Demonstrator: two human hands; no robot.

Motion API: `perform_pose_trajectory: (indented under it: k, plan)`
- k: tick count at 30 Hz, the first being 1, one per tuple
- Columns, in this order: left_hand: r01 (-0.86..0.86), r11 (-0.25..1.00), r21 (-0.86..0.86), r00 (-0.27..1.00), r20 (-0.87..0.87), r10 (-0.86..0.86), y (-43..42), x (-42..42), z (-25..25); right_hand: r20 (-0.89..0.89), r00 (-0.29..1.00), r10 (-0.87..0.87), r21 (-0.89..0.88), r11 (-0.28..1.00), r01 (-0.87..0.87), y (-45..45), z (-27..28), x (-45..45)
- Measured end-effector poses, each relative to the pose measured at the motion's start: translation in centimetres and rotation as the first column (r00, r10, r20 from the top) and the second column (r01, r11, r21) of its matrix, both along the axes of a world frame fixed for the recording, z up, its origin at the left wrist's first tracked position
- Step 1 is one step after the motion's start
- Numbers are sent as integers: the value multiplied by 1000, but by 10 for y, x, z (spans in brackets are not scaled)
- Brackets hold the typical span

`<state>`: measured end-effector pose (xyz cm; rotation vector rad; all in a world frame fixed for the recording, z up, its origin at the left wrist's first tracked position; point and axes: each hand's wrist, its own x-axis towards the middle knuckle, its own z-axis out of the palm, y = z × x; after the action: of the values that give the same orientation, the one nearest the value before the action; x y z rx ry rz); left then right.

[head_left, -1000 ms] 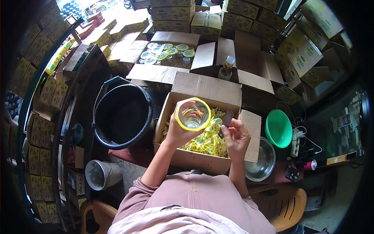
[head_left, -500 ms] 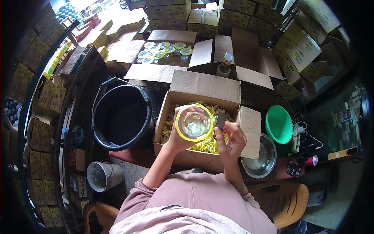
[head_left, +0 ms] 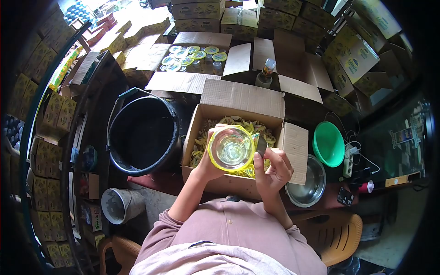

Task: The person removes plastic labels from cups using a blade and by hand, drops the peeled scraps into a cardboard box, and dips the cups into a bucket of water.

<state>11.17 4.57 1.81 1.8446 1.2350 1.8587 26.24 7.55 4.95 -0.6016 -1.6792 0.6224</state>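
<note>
A clear plastic cup (head_left: 231, 150) with a yellow film edge round its rim is in my left hand (head_left: 208, 167), its round end facing up toward me. My fingers wrap its left side. Between the thumb and fingers of my right hand (head_left: 274, 173) is a small dark flat piece (head_left: 261, 145), close against the cup's right edge; whether it is a blade I cannot tell. Both hands are above an open cardboard box (head_left: 243, 101) holding many yellow strips (head_left: 251, 127).
A large black bucket (head_left: 120, 158) stands left of the box, a grey pail (head_left: 120, 206) below it. To the right are a green bowl (head_left: 328, 144), a metal bowl (head_left: 306, 197) and a phone (head_left: 345, 196). Several sealed cups (head_left: 192, 57) fill a carton behind.
The cup has shifted slightly right and down, with both hands. The right hand's dark piece stays beside the cup's edge.
</note>
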Motion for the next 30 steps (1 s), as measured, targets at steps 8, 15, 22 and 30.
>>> perform_pose_trajectory:
  k: [8,15,22,30]
  plan:
    - [17,1000,-18,999,46,-16,0,1,-5,11,1000,-10,71,997,9,-2,0,-2]
    - [30,1000,-7,999,39,-29,1,4,-2,34,997,-69,124,990,64,-2,7,-5]
    - [52,999,9,997,-55,-51,0,5,0,32,999,2,66,998,-4,9,8,-1]
    - [91,994,-63,995,-38,-93,-2,1,0,33,999,34,34,999,-35,8,5,1]
